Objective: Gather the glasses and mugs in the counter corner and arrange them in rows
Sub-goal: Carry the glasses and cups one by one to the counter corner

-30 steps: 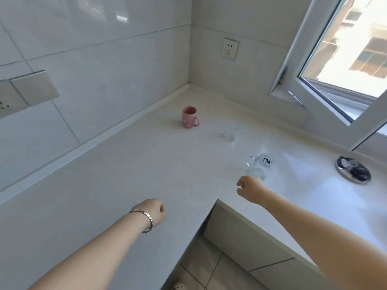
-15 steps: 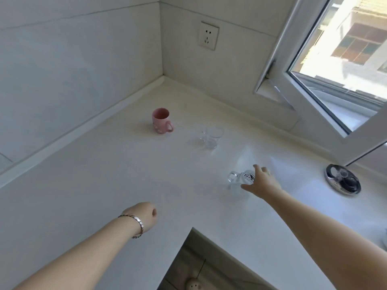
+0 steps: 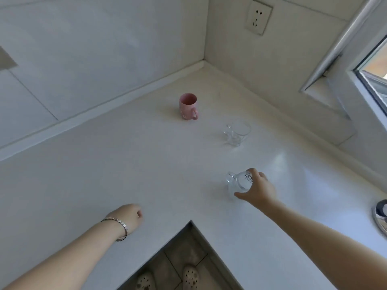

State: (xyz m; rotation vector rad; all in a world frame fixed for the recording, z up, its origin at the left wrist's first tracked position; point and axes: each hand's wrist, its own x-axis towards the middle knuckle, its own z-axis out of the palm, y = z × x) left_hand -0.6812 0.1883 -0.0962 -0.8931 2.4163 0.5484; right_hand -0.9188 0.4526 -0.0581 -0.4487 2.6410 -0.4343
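A pink mug (image 3: 187, 106) stands upright on the white counter (image 3: 129, 164) near the wall corner, handle toward me. To its right sits a clear glass mug (image 3: 236, 132). Nearer me is a second clear glass mug with a black label (image 3: 238, 183), its handle pointing left. My right hand (image 3: 256, 190) wraps its rim and side from the right, thumb in front and fingers behind. My left hand (image 3: 128, 215), with a metal bracelet on the wrist, hovers over the counter's front part as a loose fist, holding nothing.
Tiled walls meet at the far corner, with a power socket (image 3: 259, 16) on the right one. An open window frame (image 3: 339, 65) juts over the counter at right. A metal lid (image 3: 380, 214) lies at the right edge. The counter's inner corner edge (image 3: 190, 221) is in front of me.
My right hand has reached forward and closed around the labelled glass mug. The view has tilted down and moved closer to the corner. My left hand stays a fist.
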